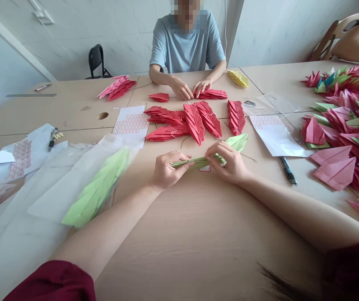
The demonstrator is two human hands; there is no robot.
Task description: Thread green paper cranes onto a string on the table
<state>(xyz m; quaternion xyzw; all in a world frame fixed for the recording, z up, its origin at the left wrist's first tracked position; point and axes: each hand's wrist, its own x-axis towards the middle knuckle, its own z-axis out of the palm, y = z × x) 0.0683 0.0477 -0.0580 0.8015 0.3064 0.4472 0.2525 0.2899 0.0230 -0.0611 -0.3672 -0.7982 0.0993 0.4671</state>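
Note:
My left hand pinches the left end of a thin green folded paper piece, held edge-on just above the table. At its other end, my right hand is closed on the same piece with bent fingers. A wider pale green folded paper part shows behind my right knuckles; whether it joins the held piece I cannot tell. Just beyond my hands lie several red folded paper strips with white thread on some. A thin dark wire or string lies right of my right hand.
Across the table a person in a blue shirt handles red folded paper. Left lies a clear bag with green folded paper. Pink, red and green folded papers are heaped at right, near a pen and a printed sheet.

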